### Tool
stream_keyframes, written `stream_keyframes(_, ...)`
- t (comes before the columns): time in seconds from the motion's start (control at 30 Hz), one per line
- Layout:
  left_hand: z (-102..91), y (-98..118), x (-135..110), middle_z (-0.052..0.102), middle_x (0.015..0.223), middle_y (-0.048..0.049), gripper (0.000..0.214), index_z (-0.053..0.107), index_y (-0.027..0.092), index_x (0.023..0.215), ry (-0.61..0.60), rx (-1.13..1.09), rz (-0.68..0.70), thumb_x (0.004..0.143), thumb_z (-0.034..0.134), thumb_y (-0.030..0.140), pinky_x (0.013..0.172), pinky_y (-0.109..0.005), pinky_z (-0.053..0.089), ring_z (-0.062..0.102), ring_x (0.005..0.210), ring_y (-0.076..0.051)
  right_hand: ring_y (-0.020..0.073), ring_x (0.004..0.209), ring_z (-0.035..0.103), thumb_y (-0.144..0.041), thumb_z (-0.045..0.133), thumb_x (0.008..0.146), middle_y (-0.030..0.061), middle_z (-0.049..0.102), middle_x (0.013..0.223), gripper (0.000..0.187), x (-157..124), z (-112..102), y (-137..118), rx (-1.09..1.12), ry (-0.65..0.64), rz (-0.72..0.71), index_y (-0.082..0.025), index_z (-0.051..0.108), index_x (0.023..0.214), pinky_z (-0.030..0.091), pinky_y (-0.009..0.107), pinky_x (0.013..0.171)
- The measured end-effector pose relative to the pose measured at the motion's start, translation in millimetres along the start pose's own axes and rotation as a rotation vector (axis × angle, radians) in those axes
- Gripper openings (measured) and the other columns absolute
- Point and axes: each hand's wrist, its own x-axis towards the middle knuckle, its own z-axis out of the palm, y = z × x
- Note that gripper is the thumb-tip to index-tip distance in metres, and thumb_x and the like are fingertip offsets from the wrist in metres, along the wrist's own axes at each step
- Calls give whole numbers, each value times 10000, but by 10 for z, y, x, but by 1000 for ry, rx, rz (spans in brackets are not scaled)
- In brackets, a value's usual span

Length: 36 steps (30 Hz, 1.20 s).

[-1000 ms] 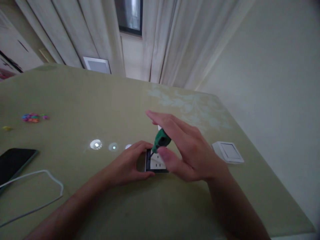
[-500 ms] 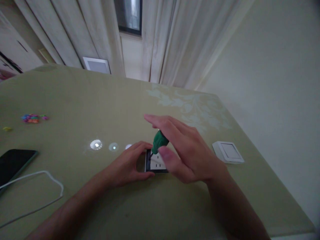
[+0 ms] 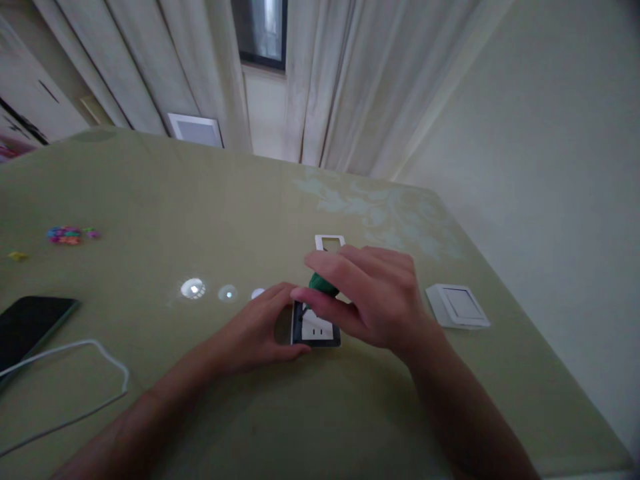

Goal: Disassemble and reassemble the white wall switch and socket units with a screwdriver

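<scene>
A wall socket [image 3: 320, 331] with a white face and dark frame lies on the table in front of me. My left hand [image 3: 265, 327] grips its left side, thumb at the near edge and fingers at the far edge. Above it, my right hand [image 3: 370, 293] closes thumb and fingers around the green handle of a screwdriver [image 3: 323, 285]. The screwdriver is tilted, and its thin shaft runs down to the left part of the socket; the tip's exact seat is too small to make out. Just beyond my right hand lies a white cover frame [image 3: 330, 239], partly hidden by the fingers.
A white switch box [image 3: 457, 305] sits to the right. On the left are a phone [image 3: 35, 320], a white cable [image 3: 95, 344] and small colourful pieces [image 3: 70, 235]. Light spots shine on the table [image 3: 200, 200]. Curtains and a wall border it.
My right hand has turned and its fingers have closed further around the green handle. More of the socket's right side and the white cover frame now show. My left hand stays in place.
</scene>
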Motion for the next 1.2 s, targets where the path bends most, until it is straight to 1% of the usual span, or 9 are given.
stream_keyframes(0.17, 7, 2, 5, 709, 1372, -66, 571, 607, 292, 1324, 50, 7, 55, 842, 886, 414, 1055, -513, 598, 691, 1230, -357, 185, 1272, 694, -219, 496, 1146, 79, 722, 1430, 443, 32, -87, -16, 340, -168, 39, -235, 524, 1589, 575, 340, 1056)
stream_keyframes(0.37, -11, 47, 3, 747, 1261, -13, 393, 679, 315, 1234, -5, -28, 8, 885, 830, 413, 941, -437, 650, 726, 1198, -350, 174, 780, 689, -385, 750, 1037, 39, 742, 882, 210, 14, -26, -96, 50, 52, 37, -180, 771, 1079, 559, 308, 724)
stream_keyframes(0.53, 5, 10, 7, 731, 1309, -34, 509, 632, 326, 1298, 41, 7, 25, 857, 861, 435, 1001, -489, 619, 722, 1173, -356, 215, 1309, 689, -211, 575, 1120, 91, 730, 1431, 378, 36, -130, -90, 289, -143, 59, -222, 617, 1496, 567, 382, 1118)
stream_keyframes(0.6, 20, -18, 11, 716, 1355, -35, 565, 611, 343, 1327, 64, 20, 52, 839, 882, 436, 1051, -509, 595, 700, 1232, -368, 185, 1248, 716, -213, 577, 1127, 60, 757, 1367, 365, 34, -144, -58, 385, -172, 48, -257, 632, 1485, 584, 346, 1080)
stream_keyframes(0.73, 30, -38, 17, 719, 1326, -53, 613, 580, 328, 1353, 44, 25, 37, 837, 892, 434, 1019, -518, 598, 707, 1191, -359, 175, 886, 727, -417, 743, 1047, 45, 764, 974, 241, 18, -49, -21, 192, 51, 96, -191, 782, 1120, 593, 306, 846)
stream_keyframes(0.8, 25, -33, 17, 720, 1294, -74, 630, 573, 301, 1360, 42, 25, 31, 833, 895, 423, 980, -517, 603, 713, 1146, -351, 196, 949, 733, -407, 723, 1061, 71, 769, 1039, 291, 15, -34, -24, 150, 44, 139, -171, 764, 1225, 591, 326, 894)
stream_keyframes(0.93, 25, -40, 12, 683, 1380, -93, 640, 570, 297, 1368, 45, 26, 58, 833, 903, 405, 1041, -531, 576, 673, 1257, -363, 202, 1310, 674, -172, 552, 1124, 102, 704, 1439, 499, 20, -126, -23, 351, -186, 168, -230, 493, 1616, 546, 362, 1112)
stream_keyframes(1.1, 52, -81, 8, 701, 1356, -74, 644, 578, 324, 1379, 63, 31, 65, 834, 906, 423, 1026, -534, 588, 680, 1251, -373, 183, 911, 721, -389, 785, 1020, 33, 762, 999, 224, 29, -32, -37, 286, 15, 172, -206, 739, 1140, 594, 320, 858)
stream_keyframes(1.2, 47, -57, 17, 702, 1350, -76, 655, 579, 319, 1371, 65, 2, 53, 823, 912, 446, 997, -532, 598, 699, 1202, -368, 204, 962, 728, -385, 709, 1069, 69, 768, 1067, 258, 39, 26, -82, 196, 56, 197, -187, 732, 1232, 608, 353, 884)
